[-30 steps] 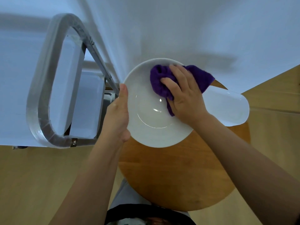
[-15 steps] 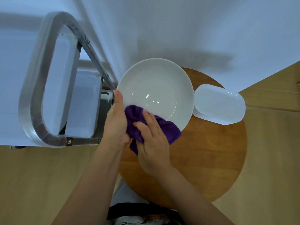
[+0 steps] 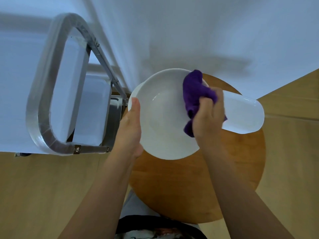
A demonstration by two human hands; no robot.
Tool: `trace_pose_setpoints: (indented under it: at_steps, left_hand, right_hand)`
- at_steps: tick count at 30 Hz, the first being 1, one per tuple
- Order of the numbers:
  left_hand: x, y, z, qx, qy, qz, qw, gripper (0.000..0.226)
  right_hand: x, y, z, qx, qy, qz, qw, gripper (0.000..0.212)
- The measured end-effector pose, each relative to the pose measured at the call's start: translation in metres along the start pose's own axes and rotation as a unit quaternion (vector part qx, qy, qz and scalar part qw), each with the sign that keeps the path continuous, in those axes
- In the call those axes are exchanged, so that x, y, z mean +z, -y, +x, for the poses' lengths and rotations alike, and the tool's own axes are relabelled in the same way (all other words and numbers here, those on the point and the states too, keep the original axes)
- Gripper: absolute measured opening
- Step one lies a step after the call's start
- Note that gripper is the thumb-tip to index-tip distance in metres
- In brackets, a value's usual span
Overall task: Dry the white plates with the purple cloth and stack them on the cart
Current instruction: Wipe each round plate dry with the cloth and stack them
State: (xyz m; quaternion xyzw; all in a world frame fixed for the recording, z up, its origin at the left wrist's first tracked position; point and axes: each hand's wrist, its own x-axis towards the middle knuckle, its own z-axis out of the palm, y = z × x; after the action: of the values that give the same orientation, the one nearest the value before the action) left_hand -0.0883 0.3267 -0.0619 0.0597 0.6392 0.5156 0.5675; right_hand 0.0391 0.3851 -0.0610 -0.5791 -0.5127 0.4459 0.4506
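A round white plate (image 3: 164, 118) is held above the round wooden table (image 3: 198, 187) — its left rim is gripped by the left hand (image 3: 129, 130), thumb laid along the edge. A bunched purple cloth (image 3: 195, 94) is clutched in the curled fingers of the right hand (image 3: 208, 118) and pressed against the plate's right rim. An oblong white plate (image 3: 243, 114) lies on the table just beyond that hand. The metal cart (image 3: 51, 83) stands to the left — no writing can be read anywhere.
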Motion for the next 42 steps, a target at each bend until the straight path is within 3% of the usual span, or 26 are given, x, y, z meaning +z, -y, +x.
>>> trace_pose_setpoints:
  at_steps: [3, 6, 10, 12, 14, 16, 20, 22, 24, 26, 29, 32, 34, 36, 39, 42]
  left_hand:
    - [0.008, 0.002, -0.001, 0.011, 0.030, 0.000, 0.999, 0.075]
    - [0.009, 0.005, 0.002, 0.043, 0.033, -0.032, 0.998, 0.058]
    - [-0.003, 0.009, 0.008, -0.004, -0.018, -0.095, 0.995, 0.051]
    - [-0.009, 0.008, 0.013, -0.016, -0.036, -0.086, 0.995, 0.052]
    - [-0.010, 0.003, 0.016, -0.022, -0.036, -0.079, 0.996, 0.050]
    - [-0.008, 0.002, 0.017, -0.050, -0.027, -0.067, 0.996, 0.052]
    - [-0.005, -0.001, 0.014, -0.047, -0.010, -0.058, 0.997, 0.054]
    - [-0.009, -0.012, 0.014, -0.031, 0.052, -0.050, 0.997, 0.075]
    - [-0.010, -0.020, 0.011, -0.025, 0.064, -0.026, 0.997, 0.083]
    - [-0.011, -0.011, 0.021, -0.002, 0.003, 0.024, 1.000, 0.070]
    - [-0.009, 0.006, 0.029, -0.032, -0.049, 0.003, 0.998, 0.063]
    - [-0.012, 0.015, 0.035, -0.078, -0.086, -0.075, 0.990, 0.056]
    - [-0.014, 0.015, 0.037, -0.079, -0.144, -0.098, 0.981, 0.045]
    - [-0.017, 0.013, 0.036, -0.058, -0.186, -0.071, 0.978, 0.029]
    - [-0.025, 0.003, 0.037, 0.004, -0.231, -0.020, 0.973, 0.029]
    - [-0.028, -0.010, 0.033, 0.078, -0.239, 0.073, 0.965, 0.039]
  right_hand:
    - [0.027, -0.020, -0.009, -0.103, 0.025, -0.206, 0.973, 0.034]
    - [0.046, -0.030, -0.033, -0.175, 0.132, -0.206, 0.954, 0.031]
    - [0.033, -0.037, -0.056, -0.138, 0.254, -0.147, 0.946, 0.035]
    - [0.015, -0.045, -0.063, -0.140, 0.321, -0.161, 0.923, 0.033]
    - [-0.001, -0.056, -0.071, -0.210, 0.341, -0.230, 0.887, 0.039]
    - [-0.006, -0.063, -0.074, -0.296, 0.285, -0.307, 0.859, 0.042]
    - [-0.003, -0.052, -0.071, -0.346, 0.189, -0.252, 0.884, 0.025]
    - [-0.008, -0.023, -0.064, -0.236, 0.194, -0.138, 0.942, 0.031]
    - [-0.015, 0.002, -0.051, -0.036, 0.170, 0.018, 0.985, 0.048]
    - [-0.024, 0.006, -0.034, 0.096, 0.145, 0.146, 0.974, 0.063]
    - [-0.025, 0.005, -0.020, 0.163, 0.154, 0.309, 0.924, 0.076]
    - [-0.026, -0.007, -0.018, 0.207, 0.157, 0.368, 0.893, 0.086]
    - [-0.032, -0.013, -0.015, 0.222, 0.151, 0.351, 0.897, 0.089]
    - [-0.036, -0.017, -0.014, 0.244, 0.127, 0.262, 0.925, 0.093]
    - [-0.040, -0.023, -0.013, 0.232, 0.000, 0.078, 0.970, 0.062]
    - [-0.039, -0.009, -0.012, 0.075, -0.099, 0.001, 0.992, 0.040]
